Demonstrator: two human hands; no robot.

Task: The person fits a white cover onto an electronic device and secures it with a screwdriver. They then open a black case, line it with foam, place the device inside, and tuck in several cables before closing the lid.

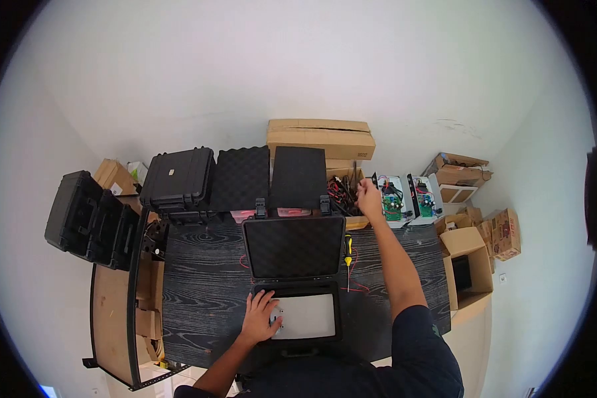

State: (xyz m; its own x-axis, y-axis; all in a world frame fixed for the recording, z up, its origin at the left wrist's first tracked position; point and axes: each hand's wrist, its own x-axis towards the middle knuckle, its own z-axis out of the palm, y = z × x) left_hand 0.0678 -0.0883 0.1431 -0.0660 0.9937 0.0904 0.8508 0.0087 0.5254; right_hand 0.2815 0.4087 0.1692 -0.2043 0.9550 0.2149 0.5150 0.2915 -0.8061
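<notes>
My left hand (260,320) lies with fingers spread on the left edge of a white panel (314,316), which is set inside an open black hard case (339,318). Small fittings show on the panel beside my thumb. The case's lid stands raised, its black foam lining (294,247) facing me. Stretched far forward, my right hand (370,199) has its fingers closed at the right side of a cardboard box (358,223) of dark cables and tools (340,192). A thin dark upright piece (354,172) shows by those fingertips; what they grip is too small to make out.
A yellow-black screwdriver (348,252) and red wire (363,289) lie right of the lid on the dark wood-grain table (199,285). Behind stand foam sheets (243,178) and a closed black case (178,178). Green circuit boards in white housings (393,202) sit back right.
</notes>
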